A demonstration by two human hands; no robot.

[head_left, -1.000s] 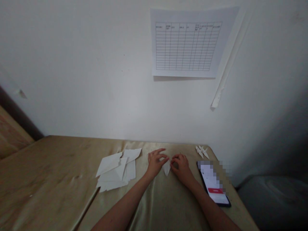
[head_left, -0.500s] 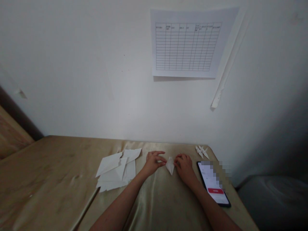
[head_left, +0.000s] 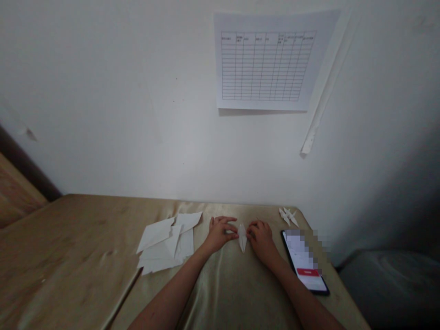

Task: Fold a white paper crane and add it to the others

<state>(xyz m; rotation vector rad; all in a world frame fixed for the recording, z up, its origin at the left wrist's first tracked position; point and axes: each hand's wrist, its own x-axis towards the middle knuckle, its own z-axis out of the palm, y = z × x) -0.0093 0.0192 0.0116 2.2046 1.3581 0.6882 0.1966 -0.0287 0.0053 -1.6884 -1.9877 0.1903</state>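
Note:
A small piece of white folded paper [head_left: 242, 240], a narrow pointed kite shape with a crease down its middle, lies between my two hands on the cloth. My left hand [head_left: 219, 233] has its thumb and a fingertip on the paper's left edge, while its upper fingers reach out above. From the other side, my right hand [head_left: 260, 234] pinches the right edge with its fingers curled. Several white paper sheets [head_left: 160, 256] lie overlapping to the left of my left forearm. Beyond my right hand are small folded paper figures [head_left: 288, 216].
A phone [head_left: 305, 266] with a lit screen lies right of my right forearm. Satin-like gold cloth [head_left: 85, 247] covers the table, which meets a white wall [head_left: 120, 114] at the back. A printed table sheet [head_left: 268, 64] hangs on that wall.
The folded paper looks narrower than before, its sides drawn inward. My right hand has shifted slightly left along with its edge; my left hand is almost in the same place.

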